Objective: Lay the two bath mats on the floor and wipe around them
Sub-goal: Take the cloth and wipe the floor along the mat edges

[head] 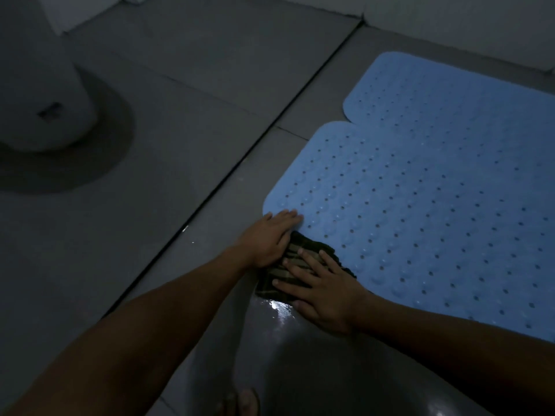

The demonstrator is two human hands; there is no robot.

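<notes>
Two blue perforated bath mats lie flat side by side on the grey tiled floor, the near mat [420, 223] in front of the far mat [444, 94]. A dark checked cloth [303, 259] lies at the near mat's left corner, partly on the wet tile. My left hand [270, 235] rests flat, its fingertips on the mat's corner and its palm beside the cloth. Spread fingers of my right hand [324, 289] press down on the cloth.
A white toilet base [45, 94] stands at the left on a darker ring of floor. A dark groove [240, 163] runs diagonally across the tiles. Wet, shiny tile [282, 313] lies below the cloth. White walls rise at the back. A sandalled foot [240, 400] shows at the bottom.
</notes>
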